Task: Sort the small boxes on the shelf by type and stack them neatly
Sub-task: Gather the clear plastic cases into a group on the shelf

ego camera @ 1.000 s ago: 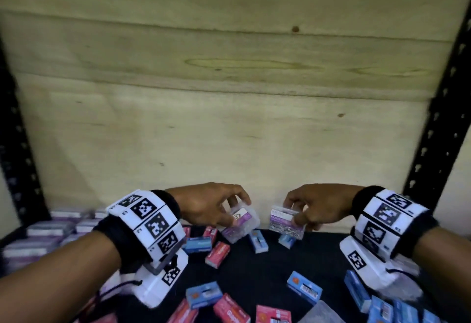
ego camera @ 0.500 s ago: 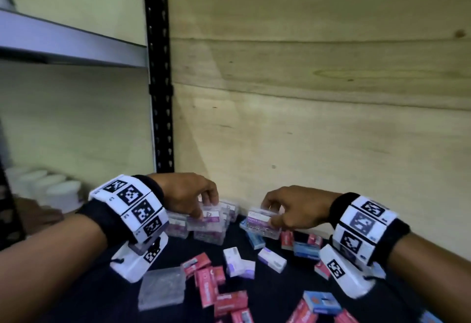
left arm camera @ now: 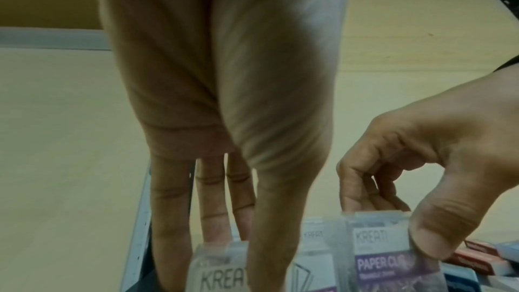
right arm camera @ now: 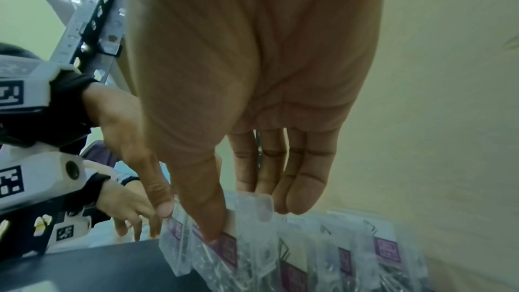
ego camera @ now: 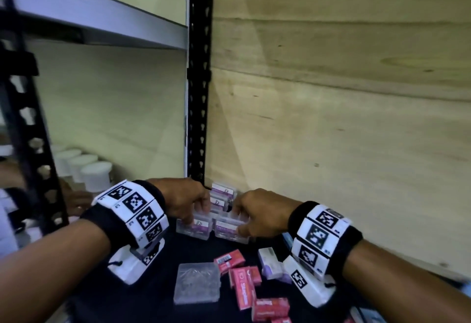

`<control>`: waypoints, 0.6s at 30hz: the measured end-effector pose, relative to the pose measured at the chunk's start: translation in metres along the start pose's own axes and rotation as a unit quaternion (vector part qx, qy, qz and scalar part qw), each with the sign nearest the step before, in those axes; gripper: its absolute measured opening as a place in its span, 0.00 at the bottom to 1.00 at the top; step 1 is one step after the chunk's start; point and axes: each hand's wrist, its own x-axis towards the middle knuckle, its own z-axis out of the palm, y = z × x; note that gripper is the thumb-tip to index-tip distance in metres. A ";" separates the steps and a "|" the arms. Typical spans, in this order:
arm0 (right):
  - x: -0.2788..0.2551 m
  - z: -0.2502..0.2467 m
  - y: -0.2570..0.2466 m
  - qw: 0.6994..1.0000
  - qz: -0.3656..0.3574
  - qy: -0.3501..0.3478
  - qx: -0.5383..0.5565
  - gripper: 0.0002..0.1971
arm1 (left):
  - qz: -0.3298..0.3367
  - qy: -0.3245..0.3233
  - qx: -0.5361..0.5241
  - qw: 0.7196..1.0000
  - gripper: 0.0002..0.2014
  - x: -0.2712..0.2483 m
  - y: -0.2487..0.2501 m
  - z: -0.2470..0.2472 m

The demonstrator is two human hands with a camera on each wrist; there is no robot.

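Note:
Clear paper clip boxes with purple labels stand stacked [ego camera: 222, 190] in the shelf's back left corner. My left hand [ego camera: 197, 217] grips one clear box [ego camera: 196, 227] on the front left stack, thumb in front and fingers behind. In the left wrist view the same hand [left arm camera: 238, 241] straddles this box [left arm camera: 216, 272]. My right hand [ego camera: 237, 223] pinches a second clear box [ego camera: 230, 229] just right of it. The right wrist view shows that hand [right arm camera: 247, 214] with thumb and fingers on the box's top edge [right arm camera: 252, 205]. Both boxes sit level on the stacks.
Red staple boxes [ego camera: 240, 279], a flat clear case [ego camera: 197, 283] and a small white-purple box [ego camera: 270, 263] lie loose on the black shelf mat. A black upright post [ego camera: 200, 80] stands behind the stacks. White jars [ego camera: 95, 175] and another person's hand [ego camera: 76, 203] are beyond it, left.
The view has swung left. Both hands have carried their clear boxes left from the loose pile to the corner stacks and lowered them there, side by side.

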 end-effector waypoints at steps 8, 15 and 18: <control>0.013 0.010 -0.005 1.000 0.009 -0.011 -0.015 0.20 | -0.003 -0.001 -0.015 1.000 0.19 0.003 -0.015 0.011; 0.014 0.011 -0.006 0.999 0.007 -0.006 -0.043 0.19 | -0.006 0.027 -0.026 0.999 0.21 -0.003 -0.017 0.012; 0.012 0.013 -0.006 0.999 0.008 -0.002 -0.044 0.20 | -0.004 0.066 -0.004 0.998 0.20 -0.013 -0.011 0.007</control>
